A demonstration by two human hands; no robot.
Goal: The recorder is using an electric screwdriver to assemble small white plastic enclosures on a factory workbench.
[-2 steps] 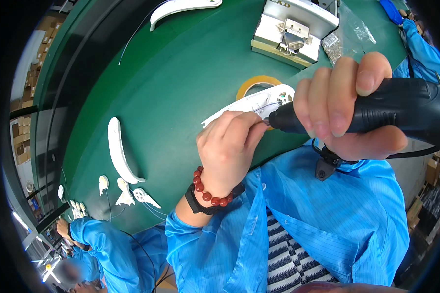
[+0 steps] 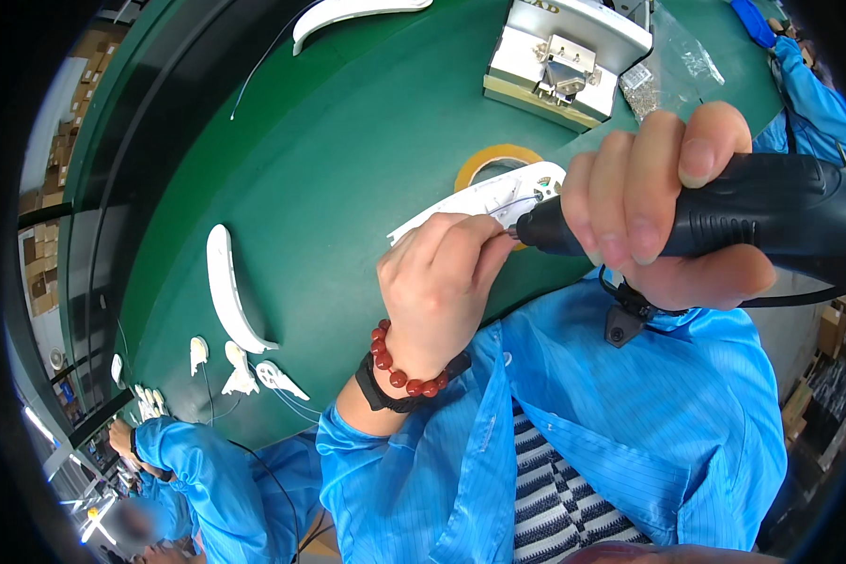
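Note:
My right hand (image 2: 663, 202) is wrapped round a black electric screwdriver (image 2: 771, 211), its nose pointing left. At the screwdriver's tip, my left hand (image 2: 439, 277) is closed in a pinch of thumb and forefinger; whatever lies between them is too small to make out. Just beyond these fingers a white curved plastic housing (image 2: 484, 199), with a thin wire and a round slotted end, rests partly over a yellow tape roll (image 2: 468, 172). The left hand hides part of the housing's lower edge.
A white screw feeder box (image 2: 573, 70) stands at the back, beside a clear bag of small screws (image 2: 639, 99). Another curved white housing (image 2: 230, 291) and several small white parts with wires (image 2: 239, 368) lie left. A co-worker's blue sleeve (image 2: 197, 461) is at lower left.
The white curved piece at the far edge has shifted slightly up and right. My right hand and the screwdriver have moved very little; my left hand keeps its place.

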